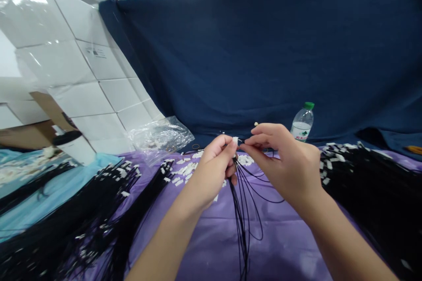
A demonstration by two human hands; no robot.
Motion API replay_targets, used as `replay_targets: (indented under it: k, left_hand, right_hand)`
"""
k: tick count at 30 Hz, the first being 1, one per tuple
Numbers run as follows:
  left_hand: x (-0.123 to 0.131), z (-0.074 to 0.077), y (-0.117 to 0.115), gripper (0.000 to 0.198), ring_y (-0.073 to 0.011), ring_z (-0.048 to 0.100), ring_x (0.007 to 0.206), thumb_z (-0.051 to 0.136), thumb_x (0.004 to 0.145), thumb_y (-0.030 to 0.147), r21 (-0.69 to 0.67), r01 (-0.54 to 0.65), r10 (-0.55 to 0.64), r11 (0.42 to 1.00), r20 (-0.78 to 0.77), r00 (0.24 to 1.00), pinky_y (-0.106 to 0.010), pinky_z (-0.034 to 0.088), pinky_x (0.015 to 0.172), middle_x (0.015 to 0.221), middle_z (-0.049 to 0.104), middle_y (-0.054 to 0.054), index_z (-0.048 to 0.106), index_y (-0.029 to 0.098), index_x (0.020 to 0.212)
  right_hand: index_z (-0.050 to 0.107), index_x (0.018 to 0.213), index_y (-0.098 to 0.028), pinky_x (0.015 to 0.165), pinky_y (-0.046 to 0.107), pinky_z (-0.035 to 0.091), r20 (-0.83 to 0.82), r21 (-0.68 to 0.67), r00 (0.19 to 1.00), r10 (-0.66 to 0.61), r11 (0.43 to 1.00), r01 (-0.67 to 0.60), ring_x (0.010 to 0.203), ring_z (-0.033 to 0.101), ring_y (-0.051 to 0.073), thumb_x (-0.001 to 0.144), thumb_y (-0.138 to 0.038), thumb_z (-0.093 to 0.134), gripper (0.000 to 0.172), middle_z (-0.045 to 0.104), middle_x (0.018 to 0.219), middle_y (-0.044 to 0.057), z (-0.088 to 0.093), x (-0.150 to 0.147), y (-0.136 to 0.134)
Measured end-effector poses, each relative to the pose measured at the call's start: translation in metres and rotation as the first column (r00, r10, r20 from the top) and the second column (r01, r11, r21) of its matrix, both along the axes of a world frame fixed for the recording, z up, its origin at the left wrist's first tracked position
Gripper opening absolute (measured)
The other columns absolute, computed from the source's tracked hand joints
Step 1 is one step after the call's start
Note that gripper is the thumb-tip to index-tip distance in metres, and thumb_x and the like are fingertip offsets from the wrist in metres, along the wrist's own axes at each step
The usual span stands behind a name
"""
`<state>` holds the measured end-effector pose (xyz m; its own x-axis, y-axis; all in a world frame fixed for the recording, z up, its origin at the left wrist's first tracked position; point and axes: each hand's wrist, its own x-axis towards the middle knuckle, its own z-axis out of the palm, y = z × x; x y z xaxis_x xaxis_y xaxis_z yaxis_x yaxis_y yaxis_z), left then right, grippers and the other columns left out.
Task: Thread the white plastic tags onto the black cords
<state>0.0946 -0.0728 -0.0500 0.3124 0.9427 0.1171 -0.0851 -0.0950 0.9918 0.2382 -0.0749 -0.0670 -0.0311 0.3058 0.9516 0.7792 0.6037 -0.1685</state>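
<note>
Near the middle of the view, my left hand [219,162] pinches a small white connector [235,139] between thumb and forefinger. Several thin black wires [242,224] hang down from beneath its fingers over the purple cloth. Just right of the connector, my right hand [277,151] has its thumb and forefinger pressed together on the end of a black wire [241,142]. The fingertips of both hands are close together but apart. Loose white connectors [187,170] lie on the cloth behind my left hand.
Bundles of black wires with white ends lie at left [79,202] and right [372,189] on the purple cloth [204,246]. A green-capped bottle [301,124] stands behind my right hand. A clear plastic bag [161,134] and white boxes [85,99] are at back left.
</note>
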Motion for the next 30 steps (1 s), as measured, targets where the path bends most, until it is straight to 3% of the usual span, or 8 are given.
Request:
replay_targets:
  k: [7, 16, 20, 24, 30]
  left_hand:
    - [-0.0006, 0.0008, 0.0006, 0.02, -0.0044, 0.031, 0.046, 0.05, 0.089, 0.039, -0.008, 0.011, -0.011, 1.0, -0.009, 1.0, -0.018, 0.039, 0.042, 0.06, 0.032, 0.006, 0.048, 0.02, 0.082]
    - [-0.0009, 0.0007, 0.0009, 0.022, -0.0045, 0.031, 0.046, 0.052, 0.087, 0.04, -0.024, 0.02, -0.02, 1.0, 0.002, 1.0, -0.018, 0.038, 0.043, 0.061, 0.032, 0.006, 0.047, 0.02, 0.08]
    - [-0.0012, 0.0018, 0.0001, 0.022, -0.0048, 0.03, 0.046, 0.054, 0.086, 0.041, -0.026, 0.01, -0.009, 1.0, 0.005, 1.0, -0.018, 0.037, 0.042, 0.061, 0.033, 0.006, 0.048, 0.02, 0.08]
    - [-0.0014, 0.0031, -0.0015, 0.021, -0.0046, 0.03, 0.046, 0.054, 0.085, 0.039, -0.027, 0.0, 0.001, 1.0, 0.012, 1.0, -0.017, 0.037, 0.042, 0.061, 0.035, 0.006, 0.048, 0.02, 0.08]
    - [-0.0033, 0.004, -0.0008, 0.021, -0.0043, 0.031, 0.045, 0.055, 0.085, 0.036, -0.042, 0.013, -0.012, 0.999, 0.023, 1.0, -0.017, 0.037, 0.043, 0.059, 0.034, 0.006, 0.046, 0.019, 0.077]
  right_hand:
    - [0.06, 0.087, -0.022, 0.055, 0.019, 0.05, 0.017, -0.023, 1.0, -0.018, 1.0, 0.019, 0.066, 0.07, 0.012, 0.082, -0.017, 0.063, 0.008, 0.072, 0.082, -0.002, 0.0001, -0.0006, 0.0]
    - [0.059, 0.09, -0.022, 0.054, 0.021, 0.047, 0.065, -0.023, 0.995, -0.069, 0.997, 0.071, 0.07, 0.07, 0.014, 0.082, -0.012, 0.059, 0.012, 0.071, 0.08, -0.001, 0.0017, -0.0003, -0.0054]
    - [0.055, 0.097, -0.025, 0.055, 0.024, 0.05, 0.088, -0.021, 0.996, -0.023, 0.999, 0.025, 0.071, 0.07, 0.016, 0.084, -0.011, 0.056, 0.019, 0.071, 0.079, 0.0, 0.0019, 0.0022, -0.0087]
    - [0.056, 0.092, -0.026, 0.052, 0.023, 0.05, 0.093, 0.02, 0.996, -0.001, 1.0, -0.001, 0.068, 0.069, 0.016, 0.084, -0.012, 0.057, 0.016, 0.071, 0.077, 0.0, 0.0018, 0.0042, -0.009]
    - [0.057, 0.089, -0.026, 0.054, 0.022, 0.055, 0.032, -0.021, 0.987, 0.155, 0.988, -0.154, 0.067, 0.07, 0.015, 0.078, -0.011, 0.066, 0.02, 0.071, 0.074, -0.004, 0.0059, 0.0065, -0.0075]
